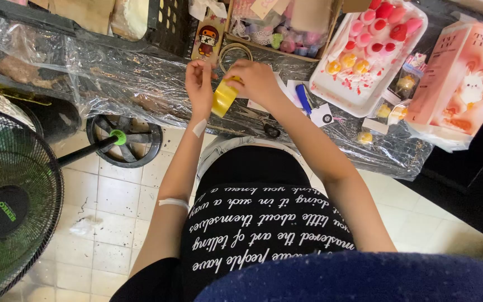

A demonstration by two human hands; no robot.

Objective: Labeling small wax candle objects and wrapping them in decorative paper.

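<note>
— Hands? Left hand (199, 84) pinching the tape end, right hand (255, 81) gripping the yellow tape roll (223, 98) above the table's (113, 84) near edge.
— Around? Blue pen (303, 99), scissors (264, 126) underneath; white tray (364, 92) toward the right end.

Bare plastic-sheeted tabletop (118, 78) leftward — white tray (359, 92), pink box (465, 72) crowding right.

I see a small home packing corner. The plastic-covered bench (113, 78) carries a tray of toys (364, 89) and a pink gift box (465, 72). A standing fan (12, 207) stands on the tiled floor (118, 196).
</note>
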